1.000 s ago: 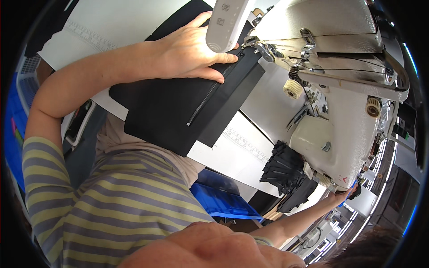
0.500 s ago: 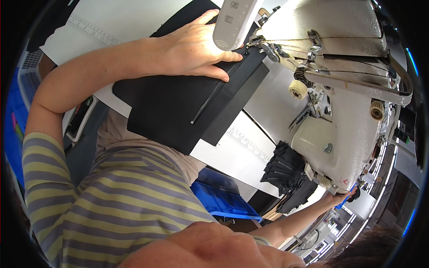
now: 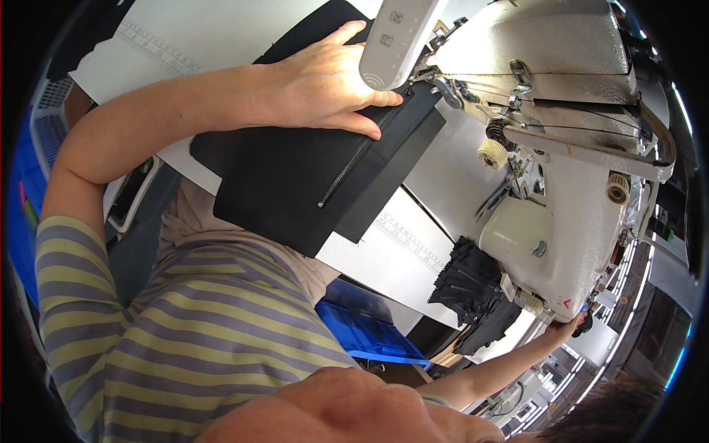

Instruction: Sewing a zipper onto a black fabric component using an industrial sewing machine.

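Note:
Flat on a piece of black fabric [image 3: 273, 184] lies my left hand [image 3: 325, 88], its fingers and thumb spread. A metal-toothed zipper [image 3: 343, 177] runs across the fabric, with my thumb and index finger beside its upper part. Those fingertips are close to the needle end of a white sewing machine [image 3: 569, 229], where the fabric's far end is partly hidden by a white lamp head [image 3: 391, 48]. Far off at the right, my right hand [image 3: 565, 331] reaches round the machine's end and grips the dark handwheel [image 3: 583, 325]; its fingers show only in part.
A bunch of black zippered pieces [image 3: 473, 284] hangs by the machine's base. Printed rulers [image 3: 406, 240] mark the white table [image 3: 354, 258]. A blue bin [image 3: 369, 328] is below the table edge, and a white basket [image 3: 48, 125] stands at far left.
The view has shifted slightly. My left hand stays spread on the fabric in the same place beside the zipper. My right hand has moved a little at the handwheel.

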The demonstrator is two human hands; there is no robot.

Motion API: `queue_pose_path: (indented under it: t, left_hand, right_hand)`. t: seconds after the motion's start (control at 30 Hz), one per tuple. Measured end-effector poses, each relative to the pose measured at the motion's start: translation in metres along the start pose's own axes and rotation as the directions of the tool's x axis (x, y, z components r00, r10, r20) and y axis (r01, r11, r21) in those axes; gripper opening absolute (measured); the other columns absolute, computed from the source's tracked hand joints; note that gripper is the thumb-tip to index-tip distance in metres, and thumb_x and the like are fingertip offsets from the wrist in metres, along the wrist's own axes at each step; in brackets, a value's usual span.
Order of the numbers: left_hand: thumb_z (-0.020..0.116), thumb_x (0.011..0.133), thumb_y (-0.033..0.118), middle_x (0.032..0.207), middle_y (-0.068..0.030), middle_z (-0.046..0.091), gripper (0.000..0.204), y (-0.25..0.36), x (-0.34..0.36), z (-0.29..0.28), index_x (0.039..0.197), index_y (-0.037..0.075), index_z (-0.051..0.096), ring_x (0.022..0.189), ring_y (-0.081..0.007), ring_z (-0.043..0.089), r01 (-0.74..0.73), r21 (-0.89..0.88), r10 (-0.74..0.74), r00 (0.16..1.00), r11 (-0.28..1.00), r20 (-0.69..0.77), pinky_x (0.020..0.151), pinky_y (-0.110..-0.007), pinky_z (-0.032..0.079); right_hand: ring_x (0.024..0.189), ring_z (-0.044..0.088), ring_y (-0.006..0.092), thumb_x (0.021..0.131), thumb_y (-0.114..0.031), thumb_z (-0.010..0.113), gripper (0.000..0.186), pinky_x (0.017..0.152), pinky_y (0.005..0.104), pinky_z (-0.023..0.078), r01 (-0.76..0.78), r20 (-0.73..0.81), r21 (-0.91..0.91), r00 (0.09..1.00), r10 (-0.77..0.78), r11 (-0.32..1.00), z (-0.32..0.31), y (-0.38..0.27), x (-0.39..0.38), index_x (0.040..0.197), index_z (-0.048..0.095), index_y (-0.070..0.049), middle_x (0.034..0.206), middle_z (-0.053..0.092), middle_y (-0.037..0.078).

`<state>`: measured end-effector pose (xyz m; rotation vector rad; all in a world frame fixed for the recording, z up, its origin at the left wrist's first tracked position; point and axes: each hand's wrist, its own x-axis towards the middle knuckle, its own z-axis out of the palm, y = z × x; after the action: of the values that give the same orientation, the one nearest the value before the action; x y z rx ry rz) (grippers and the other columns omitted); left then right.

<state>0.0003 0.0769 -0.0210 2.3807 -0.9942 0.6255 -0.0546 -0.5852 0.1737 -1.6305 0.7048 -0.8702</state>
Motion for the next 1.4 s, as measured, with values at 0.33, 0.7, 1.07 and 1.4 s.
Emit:
queue_pose_path:
  t: [0.33,0.7,1.07,1.4]
  left_hand:
    - [0.076,0.071,0.04,0.122,-0.0028,0.065,0.05,-0.003,-0.001,0.001,0.111,0.009,0.07,0.106,-0.0224,0.057,-0.017,-0.016,0.016,0.999,1.0,-0.028,0.09,-0.036,0.049]
    - [0.079,0.069,0.035,0.12,-0.0044,0.065,0.049,-0.004,0.001,0.002,0.109,0.008,0.07,0.101,-0.0227,0.058,-0.09,-0.01,0.089,0.991,0.996,-0.097,0.084,-0.035,0.052]
    - [0.077,0.07,0.037,0.121,-0.0035,0.065,0.049,0.001,0.003,-0.009,0.11,0.009,0.069,0.102,-0.0217,0.058,-0.024,0.006,0.024,1.0,1.0,0.012,0.085,-0.035,0.051]
    - [0.077,0.069,0.039,0.121,-0.003,0.065,0.052,-0.002,-0.001,0.003,0.111,0.009,0.069,0.102,-0.0221,0.058,-0.045,0.013,0.046,0.997,0.999,-0.055,0.087,-0.036,0.051]
  right_hand:
    - [0.132,0.042,0.0288,0.097,-0.032,0.051,0.055,0.107,0.0479,0.038,0.236,0.262,0.085,0.932,-0.25,0.968,-0.046,0.029,0.039,0.145,0.037,-0.011,0.147,0.041,0.01]
    - [0.128,0.045,0.0332,0.095,-0.049,0.048,0.06,0.108,0.0502,0.038,0.452,-0.19,0.04,0.879,-0.437,0.891,0.042,0.049,-0.102,0.137,0.045,-0.007,0.141,0.044,0.015]
    - [0.128,0.046,0.0316,0.089,-0.013,0.062,0.043,0.107,0.039,0.033,0.801,0.886,0.108,0.191,-0.422,0.588,0.257,0.046,-0.354,0.128,0.052,0.004,0.135,0.051,0.019]
    - [0.121,0.048,0.0346,0.089,-0.035,0.064,0.054,0.104,0.0454,0.033,0.897,0.904,0.207,-0.023,-0.428,0.391,0.316,0.075,-0.35,0.129,0.055,0.0,0.127,0.057,0.018]
